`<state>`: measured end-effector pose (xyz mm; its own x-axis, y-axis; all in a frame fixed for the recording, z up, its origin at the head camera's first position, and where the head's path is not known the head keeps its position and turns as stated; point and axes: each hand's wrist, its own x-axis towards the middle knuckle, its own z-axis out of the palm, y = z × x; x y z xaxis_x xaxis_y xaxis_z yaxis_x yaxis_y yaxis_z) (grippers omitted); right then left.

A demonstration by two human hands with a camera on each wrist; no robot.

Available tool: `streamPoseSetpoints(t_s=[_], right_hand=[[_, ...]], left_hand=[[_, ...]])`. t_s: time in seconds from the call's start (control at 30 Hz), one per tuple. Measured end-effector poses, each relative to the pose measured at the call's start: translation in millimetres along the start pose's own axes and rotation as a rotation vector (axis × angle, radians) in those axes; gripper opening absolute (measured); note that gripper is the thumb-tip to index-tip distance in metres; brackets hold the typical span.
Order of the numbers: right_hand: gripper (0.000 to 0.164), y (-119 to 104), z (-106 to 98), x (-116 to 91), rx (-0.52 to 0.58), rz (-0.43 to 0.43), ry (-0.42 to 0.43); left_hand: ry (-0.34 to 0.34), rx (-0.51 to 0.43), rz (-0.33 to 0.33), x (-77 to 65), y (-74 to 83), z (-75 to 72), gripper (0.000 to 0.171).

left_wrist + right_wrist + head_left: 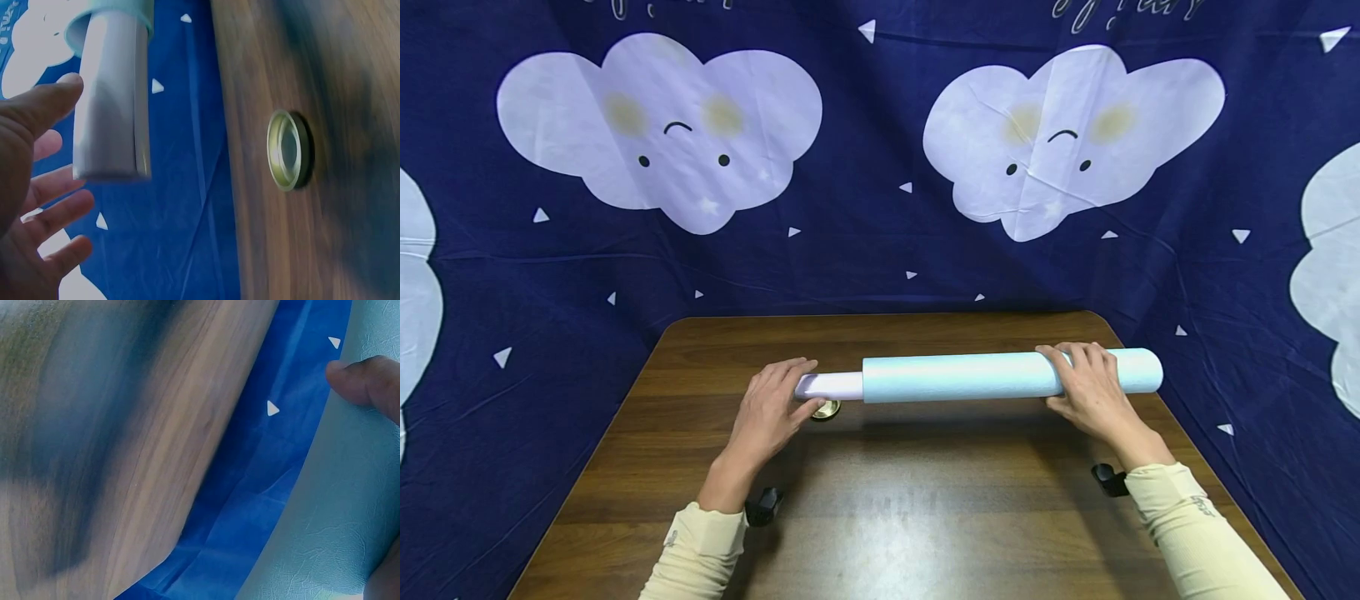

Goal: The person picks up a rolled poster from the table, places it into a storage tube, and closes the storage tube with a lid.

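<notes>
The left hand (769, 410) is held with its fingers spread and only loosely bent, the thumb at one side of a pale inner piece (838, 386); no firm grip is shown, and whether the other fingertips touch it cannot be told. The right hand (1088, 392) is curled over the far part of a light blue tube (955, 377), which is gripped firmly. The tube is stretched between the two hands, nearly level, and the pale piece juts from its open end towards the left hand. Most of the weight is probably borne by the right hand, while the exposed end seems to be guided or steadied by the left.

Just below the left hand, a round gold lid (826, 410) is set on the table (887, 475), perhaps put aside so that the tube's mouth is left free. Beyond both hands, a dark blue cloth (865, 250) is hung.

In the head view the lid is partly hidden by the left hand; in the left wrist view its hollow face is shown whole, as are the gap around the pale piece and its squared end. Only in the right wrist view is the tube's wrinkled skin made plain.
</notes>
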<state>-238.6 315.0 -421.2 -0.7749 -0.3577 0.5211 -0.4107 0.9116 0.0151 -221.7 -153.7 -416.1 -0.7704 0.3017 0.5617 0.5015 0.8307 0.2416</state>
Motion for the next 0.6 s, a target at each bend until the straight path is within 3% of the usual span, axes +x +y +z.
streamPoseSetpoints(t_s=[0.23,0.6], right_hand=[[0.082,0.7,-2.2,-0.2,-0.006,-0.005,0.005],[0.083,3.6,-4.9,-1.6,0.009,-0.009,0.008]], left_hand=[[0.01,-0.073,-0.012,-8.5,-17.4,-7.1,0.058],[0.004,-0.201,-0.047,-19.9,-31.9,-7.6,0.058]])
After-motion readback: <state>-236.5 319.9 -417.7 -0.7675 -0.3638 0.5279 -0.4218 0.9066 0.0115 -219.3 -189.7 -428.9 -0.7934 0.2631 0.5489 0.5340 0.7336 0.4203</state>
